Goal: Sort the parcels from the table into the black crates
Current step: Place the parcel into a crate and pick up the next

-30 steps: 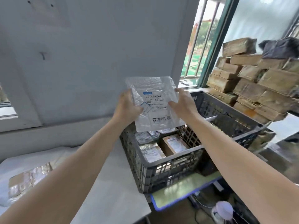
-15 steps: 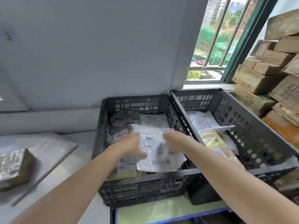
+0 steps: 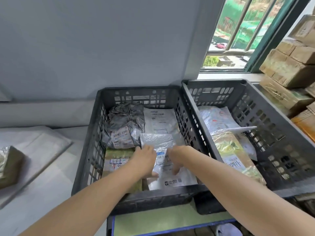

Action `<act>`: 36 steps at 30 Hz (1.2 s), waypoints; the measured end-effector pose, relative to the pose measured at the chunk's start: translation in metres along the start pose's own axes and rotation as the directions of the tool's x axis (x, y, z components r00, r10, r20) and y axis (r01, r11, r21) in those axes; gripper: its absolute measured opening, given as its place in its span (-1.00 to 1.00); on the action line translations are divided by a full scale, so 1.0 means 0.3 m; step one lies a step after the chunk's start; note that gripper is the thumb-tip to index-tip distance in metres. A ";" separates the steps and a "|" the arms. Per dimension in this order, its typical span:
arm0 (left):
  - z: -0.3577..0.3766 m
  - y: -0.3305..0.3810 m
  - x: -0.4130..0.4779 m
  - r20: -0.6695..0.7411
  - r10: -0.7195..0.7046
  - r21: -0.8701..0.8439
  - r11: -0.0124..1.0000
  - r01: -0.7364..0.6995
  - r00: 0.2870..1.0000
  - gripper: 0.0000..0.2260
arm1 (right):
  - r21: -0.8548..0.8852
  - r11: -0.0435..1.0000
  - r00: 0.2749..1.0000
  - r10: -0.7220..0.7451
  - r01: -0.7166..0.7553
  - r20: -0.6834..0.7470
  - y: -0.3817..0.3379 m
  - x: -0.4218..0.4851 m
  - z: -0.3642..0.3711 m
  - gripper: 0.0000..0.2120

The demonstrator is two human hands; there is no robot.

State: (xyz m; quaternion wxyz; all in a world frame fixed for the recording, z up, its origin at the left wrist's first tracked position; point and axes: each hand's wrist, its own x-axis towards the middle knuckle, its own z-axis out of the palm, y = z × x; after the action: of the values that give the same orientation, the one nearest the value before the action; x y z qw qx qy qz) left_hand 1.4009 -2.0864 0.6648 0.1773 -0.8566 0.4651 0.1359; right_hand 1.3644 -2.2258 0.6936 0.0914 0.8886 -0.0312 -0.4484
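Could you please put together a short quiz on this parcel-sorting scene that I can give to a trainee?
1. True or false: the right crate already holds parcels.
2. The left hand and the right hand are both on the white mailer. Where is it? A) in the left crate B) in the right crate C) in neither crate
3. Fill in: the foil-wrapped parcel lies on the ___, left of the crates.
Key: 1 true; 2 A; 3 table.
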 end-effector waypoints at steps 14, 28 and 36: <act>0.068 0.021 0.113 0.236 0.220 0.001 0.974 -0.226 0.946 0.03 | -0.309 0.951 1.000 -0.017 0.024 0.025 -0.011 0.166 0.037 -0.09; -0.086 -0.059 -0.022 -0.066 0.027 0.083 0.996 -0.021 0.997 -0.01 | -0.082 0.995 0.926 -0.075 0.048 -0.370 0.127 -0.046 -0.102 0.10; -0.158 -0.156 -0.152 -0.058 -0.288 0.061 0.955 0.291 0.956 -0.03 | -0.121 0.992 0.841 -0.093 0.033 -0.533 0.052 -0.099 -0.176 0.11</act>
State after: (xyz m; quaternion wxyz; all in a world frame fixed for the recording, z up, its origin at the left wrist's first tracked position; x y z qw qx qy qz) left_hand 1.4194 -2.0489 0.7338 0.2134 -0.9119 0.3433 0.0716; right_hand 1.3895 -2.2299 0.7508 0.1289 0.9730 0.0490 -0.1853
